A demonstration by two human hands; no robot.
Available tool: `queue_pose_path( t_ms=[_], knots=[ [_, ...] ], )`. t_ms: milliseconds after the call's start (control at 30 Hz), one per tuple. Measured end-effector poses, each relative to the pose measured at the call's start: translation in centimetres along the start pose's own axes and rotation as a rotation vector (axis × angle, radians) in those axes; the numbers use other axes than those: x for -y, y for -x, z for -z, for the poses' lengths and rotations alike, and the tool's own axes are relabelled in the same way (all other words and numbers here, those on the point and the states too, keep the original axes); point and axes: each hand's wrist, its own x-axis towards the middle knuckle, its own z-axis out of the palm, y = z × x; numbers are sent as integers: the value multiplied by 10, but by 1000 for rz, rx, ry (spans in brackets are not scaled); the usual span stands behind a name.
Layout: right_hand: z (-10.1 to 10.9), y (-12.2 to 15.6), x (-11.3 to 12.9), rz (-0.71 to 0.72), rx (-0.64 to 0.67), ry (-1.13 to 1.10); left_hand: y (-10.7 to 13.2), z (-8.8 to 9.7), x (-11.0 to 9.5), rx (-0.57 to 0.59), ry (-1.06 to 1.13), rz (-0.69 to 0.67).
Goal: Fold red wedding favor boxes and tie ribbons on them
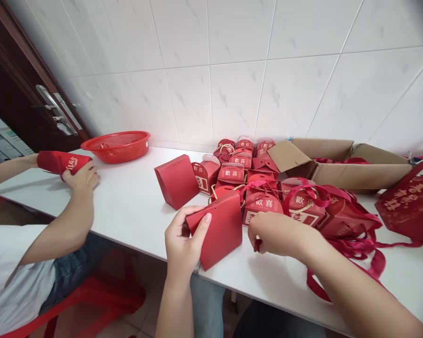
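My left hand (pixel 186 244) is closed around the top edge of a plain red gift box (pixel 223 230), thumb on its front face, holding it tilted at the table's front edge. To the right of that box my right hand (pixel 273 234) is closed, with a small bit of dark red ribbon (pixel 257 244) showing at the fingertips. Loose red ribbons (pixel 368 258) trail over the table beyond my right forearm. Another plain red box (pixel 177 180) stands just behind the held one. Several printed red gift boxes (pixel 231 172), some with gold cords, are grouped behind both hands.
An open cardboard carton (pixel 363 173) stands against the tiled wall at the right, a red printed bag (pixel 409 202) beside it. A red plastic basket (pixel 121 149) sits at the far left. A co-worker's hands (pixel 80 176) hold a red printed piece (pixel 61 162) there.
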Motion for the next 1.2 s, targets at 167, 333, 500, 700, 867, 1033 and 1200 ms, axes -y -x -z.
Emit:
queue_pose_path(
  t_ms=[167,333,500,700,867,1033,1200],
  knots=[
    [19,27,-13,392,-128,-324,6,-3,-2,-6,11,-75],
    [26,35,-17,474,-472,-448,10,-3,1,11,37,-98],
    [22,16,-31,512,-452,-710,7,3,13,-21,11,-218],
    [11,-15,-33,612,-359,-914,7,0,18,-71,-1,-271],
    [7,-14,-28,612,-390,-883,8,-3,17,-108,-77,-238],
    [11,-3,-23,616,-395,-804,12,-9,13,-149,-43,-159],
    [11,4,-14,650,-445,-798,20,-18,5,-174,19,-133]
  ],
)
